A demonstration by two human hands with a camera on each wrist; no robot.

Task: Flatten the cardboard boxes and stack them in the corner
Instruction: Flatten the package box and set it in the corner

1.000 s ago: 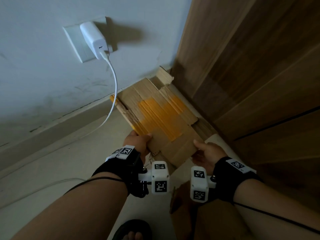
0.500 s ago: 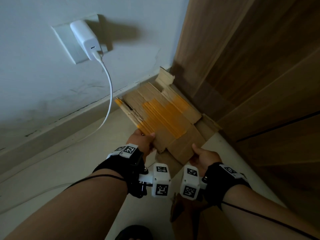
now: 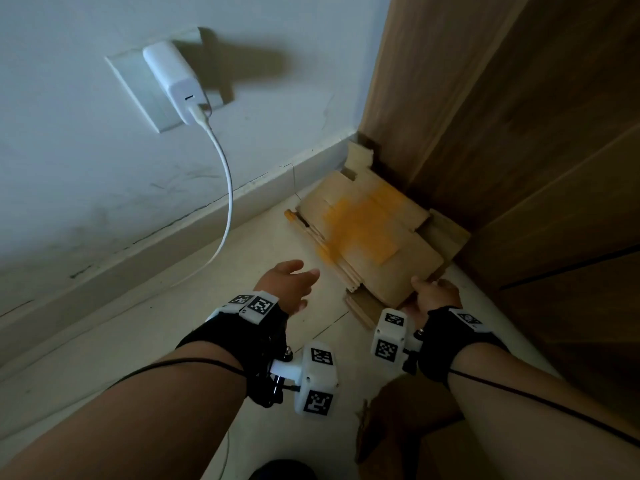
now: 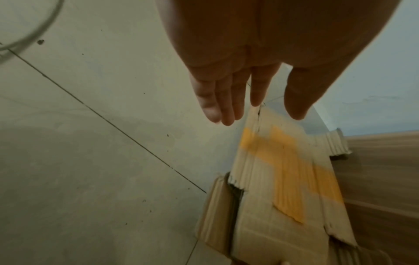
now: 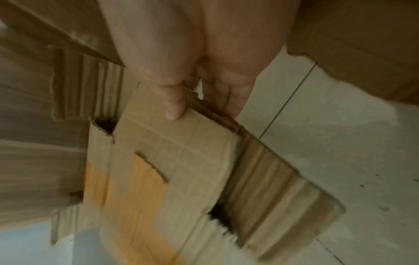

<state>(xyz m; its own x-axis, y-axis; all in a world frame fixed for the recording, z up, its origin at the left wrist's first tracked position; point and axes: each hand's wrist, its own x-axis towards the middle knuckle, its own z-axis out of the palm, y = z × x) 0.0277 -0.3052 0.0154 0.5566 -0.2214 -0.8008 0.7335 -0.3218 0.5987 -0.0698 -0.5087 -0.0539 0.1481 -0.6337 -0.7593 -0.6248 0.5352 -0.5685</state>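
Flattened brown cardboard (image 3: pixel 374 244) with an orange tape patch lies in the corner where the wall meets the wooden panel. In the right wrist view my right hand (image 5: pixel 181 109) grips its near edge (image 5: pixel 172 161), thumb on top and fingers underneath; the head view shows this hand (image 3: pixel 431 292) at the sheet's near right corner. My left hand (image 3: pixel 294 278) hovers just left of the cardboard, apart from it. Its fingers (image 4: pixel 226 104) are straight and hold nothing above the sheet's edge (image 4: pixel 283 179). A second cardboard piece (image 3: pixel 408 431) sits near my right forearm.
A white charger (image 3: pixel 173 81) sits in a wall socket, and its cable (image 3: pixel 227 188) hangs down to the floor left of the cardboard. The wooden panel (image 3: pixel 519 133) bounds the right side. Pale floor tiles (image 3: pixel 138 341) spread to the left. A dark shoe (image 3: pixel 280 472) shows at the bottom edge.
My left hand has let go of the cardboard's left edge and drawn back, fingers straightened. The sheet has dropped lower and flatter into the corner. My right hand keeps its grip.
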